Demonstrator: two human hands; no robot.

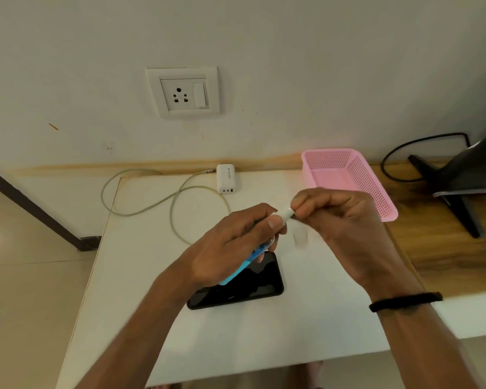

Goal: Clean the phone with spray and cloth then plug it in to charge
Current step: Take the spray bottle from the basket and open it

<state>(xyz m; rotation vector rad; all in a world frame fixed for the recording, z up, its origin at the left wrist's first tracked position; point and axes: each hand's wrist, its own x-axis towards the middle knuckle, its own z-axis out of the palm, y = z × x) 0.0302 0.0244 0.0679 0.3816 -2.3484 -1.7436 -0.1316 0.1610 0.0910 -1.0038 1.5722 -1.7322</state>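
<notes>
A black phone (pixel 244 287) lies flat, screen up, on the white table (pixel 264 332). Above it my left hand (pixel 230 248) is wrapped around a small blue spray bottle (pixel 242 269). The bottle's white top (pixel 286 214) points up to the right, and the fingertips of my right hand (pixel 340 226) pinch it. A white charger block (pixel 226 178) stands at the table's back edge, with a pale cable (pixel 177 203) looping to its left. A wall socket (pixel 183 92) with a switch sits above it. No cloth is in view.
A pink perforated basket (pixel 376 192) stands at the back right, just behind my right hand. Further right on a wooden surface is a black monitor stand (pixel 455 192) with a black cable (pixel 399 153). The floor lies to the left of the table.
</notes>
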